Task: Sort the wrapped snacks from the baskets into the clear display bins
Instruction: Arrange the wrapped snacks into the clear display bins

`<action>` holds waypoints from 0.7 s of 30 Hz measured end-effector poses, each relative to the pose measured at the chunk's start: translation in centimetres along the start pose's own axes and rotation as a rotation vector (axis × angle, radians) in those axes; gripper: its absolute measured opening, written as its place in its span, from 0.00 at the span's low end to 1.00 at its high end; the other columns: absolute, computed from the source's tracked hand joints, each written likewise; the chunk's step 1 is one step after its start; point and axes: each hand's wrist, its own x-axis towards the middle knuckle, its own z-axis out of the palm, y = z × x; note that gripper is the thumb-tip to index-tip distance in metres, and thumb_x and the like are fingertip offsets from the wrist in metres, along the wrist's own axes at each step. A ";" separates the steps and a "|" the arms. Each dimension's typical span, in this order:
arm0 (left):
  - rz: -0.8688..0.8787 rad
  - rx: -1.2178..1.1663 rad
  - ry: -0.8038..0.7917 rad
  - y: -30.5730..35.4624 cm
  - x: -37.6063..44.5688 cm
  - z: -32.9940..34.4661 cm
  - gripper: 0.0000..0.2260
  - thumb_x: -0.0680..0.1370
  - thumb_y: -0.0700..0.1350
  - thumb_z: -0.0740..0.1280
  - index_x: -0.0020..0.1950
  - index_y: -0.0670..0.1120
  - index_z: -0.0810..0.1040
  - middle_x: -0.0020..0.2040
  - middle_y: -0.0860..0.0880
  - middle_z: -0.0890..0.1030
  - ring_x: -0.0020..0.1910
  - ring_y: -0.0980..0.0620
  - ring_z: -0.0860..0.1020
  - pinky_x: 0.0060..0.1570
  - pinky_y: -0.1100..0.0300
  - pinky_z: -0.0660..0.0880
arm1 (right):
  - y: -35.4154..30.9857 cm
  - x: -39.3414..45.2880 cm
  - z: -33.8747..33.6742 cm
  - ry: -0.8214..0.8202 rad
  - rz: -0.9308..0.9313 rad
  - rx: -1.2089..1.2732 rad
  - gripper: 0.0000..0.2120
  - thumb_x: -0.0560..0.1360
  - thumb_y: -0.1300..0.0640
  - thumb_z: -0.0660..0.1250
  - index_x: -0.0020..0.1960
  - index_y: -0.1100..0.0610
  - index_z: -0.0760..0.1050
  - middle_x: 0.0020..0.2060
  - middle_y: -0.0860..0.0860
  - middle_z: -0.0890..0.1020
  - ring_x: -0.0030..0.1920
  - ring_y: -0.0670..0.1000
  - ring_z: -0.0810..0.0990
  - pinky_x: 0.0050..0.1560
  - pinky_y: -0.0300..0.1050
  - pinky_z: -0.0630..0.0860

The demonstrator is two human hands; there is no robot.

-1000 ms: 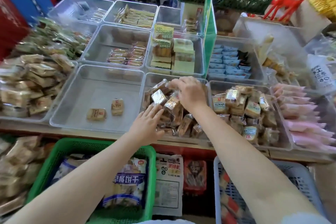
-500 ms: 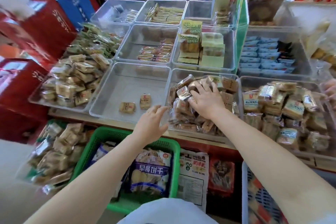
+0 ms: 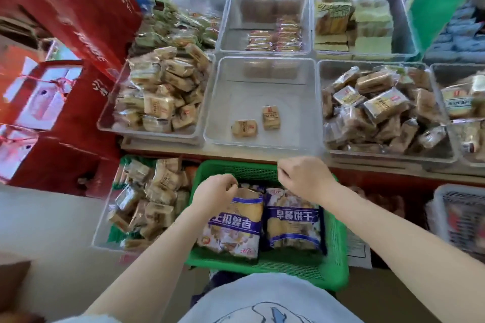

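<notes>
A green basket (image 3: pixel 338 244) stands below the counter and holds two purple-banded snack bags. My left hand (image 3: pixel 214 193) curls its fingers round the top edge of the left bag (image 3: pixel 233 228). Above the right bag (image 3: pixel 291 223), near the basket's back rim, my right hand (image 3: pixel 305 178) hovers with curled fingers and nothing in it. Straight ahead on the counter, a clear bin (image 3: pixel 236 81) contains only two small wrapped snacks (image 3: pixel 244 128). To its right, another clear bin (image 3: pixel 321 102) is heaped with brown wrapped snacks.
A full clear bin (image 3: pixel 162 92) sits at the counter's left, with more bins behind. A clear tub of wrapped snacks (image 3: pixel 144 199) stands on the floor left of the basket. Red gift boxes (image 3: pixel 65 102) stack at far left. A white basket (image 3: pixel 459 217) is at right.
Both hands have drawn back from the counter bins down to the green basket. My right hand left the heaped snack bin. The view has tilted down and left.
</notes>
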 end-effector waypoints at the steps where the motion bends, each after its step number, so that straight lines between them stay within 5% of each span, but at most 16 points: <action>1: 0.012 0.000 -0.013 -2.1 -0.3 -0.5 0.11 0.80 0.49 0.61 0.56 0.51 0.81 0.50 0.53 0.83 0.49 0.50 0.80 0.43 0.57 0.76 | -2.3 0.7 1.4 -0.061 0.021 0.018 0.12 0.79 0.54 0.59 0.38 0.55 0.71 0.31 0.52 0.79 0.31 0.57 0.78 0.29 0.44 0.66; 5: -0.038 -0.086 0.069 -11.4 -1.9 -2.1 0.10 0.80 0.49 0.62 0.55 0.50 0.81 0.50 0.51 0.82 0.50 0.49 0.79 0.44 0.56 0.75 | -12.1 4.7 6.1 -0.370 0.030 -0.016 0.12 0.84 0.53 0.54 0.50 0.56 0.74 0.45 0.51 0.81 0.44 0.54 0.79 0.37 0.47 0.73; 9: -0.198 -0.157 0.304 -18.5 -3.6 -3.1 0.17 0.77 0.47 0.67 0.65 0.45 0.77 0.54 0.44 0.77 0.56 0.42 0.75 0.50 0.50 0.75 | -19.3 8.2 9.2 -0.436 0.066 0.021 0.14 0.83 0.53 0.54 0.51 0.58 0.75 0.48 0.54 0.83 0.49 0.58 0.81 0.44 0.52 0.78; 15: -0.232 -0.067 -0.069 -22.6 -1.7 -2.5 0.38 0.75 0.56 0.70 0.79 0.51 0.55 0.69 0.42 0.70 0.73 0.38 0.63 0.63 0.46 0.71 | -24.6 10.1 9.8 -0.559 0.144 0.063 0.12 0.83 0.53 0.55 0.46 0.57 0.71 0.39 0.53 0.78 0.40 0.57 0.77 0.36 0.50 0.75; 21: -0.155 -0.052 0.049 -23.2 -0.8 -2.3 0.29 0.73 0.52 0.74 0.71 0.51 0.67 0.57 0.44 0.78 0.64 0.41 0.71 0.57 0.47 0.75 | -24.7 9.5 8.9 -0.534 0.216 0.100 0.12 0.83 0.54 0.55 0.42 0.56 0.68 0.34 0.50 0.73 0.37 0.55 0.74 0.36 0.50 0.72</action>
